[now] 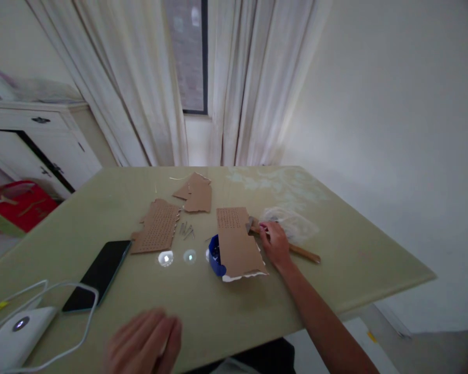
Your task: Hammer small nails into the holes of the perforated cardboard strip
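Note:
My right hand (275, 243) is closed round the wooden handle of a hammer (304, 253), close to its metal head, which points left. Beside the hammer head lies a piece of brown cardboard (237, 244) with rows of small holes at its far end. The cardboard partly covers a blue container (215, 262) that has small dark items inside, too small to name. Low in the view, my left hand (144, 340) hovers near the table's front edge, slightly blurred. Its fingers are curled together, and nothing shows in them. Several nails (186, 230) lie left of the cardboard.
A second punched cardboard piece (158, 227) and torn cardboard scraps (198, 193) lie further left and back. Crumpled clear plastic (290, 222) is behind the hammer. At the left are a phone (98, 275), a white power bank (21, 332) and a looping white cable (89, 324).

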Action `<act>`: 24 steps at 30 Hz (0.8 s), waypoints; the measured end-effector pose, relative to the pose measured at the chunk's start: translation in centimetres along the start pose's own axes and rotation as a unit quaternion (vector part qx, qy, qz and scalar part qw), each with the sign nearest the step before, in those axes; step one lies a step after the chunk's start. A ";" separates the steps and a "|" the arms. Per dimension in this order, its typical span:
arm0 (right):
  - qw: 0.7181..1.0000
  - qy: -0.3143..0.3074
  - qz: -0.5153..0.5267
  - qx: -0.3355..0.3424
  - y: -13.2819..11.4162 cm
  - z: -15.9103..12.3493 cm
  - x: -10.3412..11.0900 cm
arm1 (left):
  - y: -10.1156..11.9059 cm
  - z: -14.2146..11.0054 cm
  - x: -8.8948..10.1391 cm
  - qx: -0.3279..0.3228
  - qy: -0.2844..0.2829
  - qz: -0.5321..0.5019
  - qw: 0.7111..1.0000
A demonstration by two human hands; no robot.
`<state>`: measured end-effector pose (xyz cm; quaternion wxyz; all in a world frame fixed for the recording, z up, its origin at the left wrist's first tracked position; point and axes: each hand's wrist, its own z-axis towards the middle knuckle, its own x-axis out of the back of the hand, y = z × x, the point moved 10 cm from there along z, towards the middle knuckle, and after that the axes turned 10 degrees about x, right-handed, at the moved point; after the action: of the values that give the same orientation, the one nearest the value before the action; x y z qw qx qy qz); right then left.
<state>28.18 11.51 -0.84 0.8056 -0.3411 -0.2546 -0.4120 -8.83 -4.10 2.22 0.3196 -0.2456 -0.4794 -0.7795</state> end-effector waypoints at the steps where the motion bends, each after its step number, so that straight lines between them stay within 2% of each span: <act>1: 1.000 -0.008 0.002 0.000 0.1 -0.2 -0.1 | -0.4 2.0 -1.3 0.014 -0.009 0.034 0.999; 3: 1.000 -0.024 0.007 -0.003 0.4 -0.6 -0.3 | -1.8 6.7 -4.1 0.063 -0.049 0.148 0.986; 5: 0.999 -0.038 0.007 -0.005 0.5 -0.9 -0.5 | -3.5 11.0 -6.2 0.122 -0.098 0.243 0.957; 8: 0.998 -0.060 -0.004 -0.004 0.6 -1.0 -0.8 | -5.3 14.6 -7.5 0.179 -0.124 0.287 0.933; 10: 0.997 -0.075 -0.017 -0.003 0.5 -1.1 -1.1 | -6.0 15.0 -7.8 0.187 -0.114 0.291 0.931; 16: 0.991 -0.116 -0.059 -0.008 0.8 -1.4 -1.9 | -7.4 13.1 -9.2 0.177 -0.104 0.289 0.935; 24: 0.983 -0.157 -0.090 -0.006 0.9 -1.7 -2.6 | -8.2 13.4 -9.9 0.197 -0.118 0.284 0.931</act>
<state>27.74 11.86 -4.03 0.7130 -0.3824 -0.4054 -0.4255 -7.14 13.41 -3.83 0.5111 -0.3938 -0.5680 -0.5109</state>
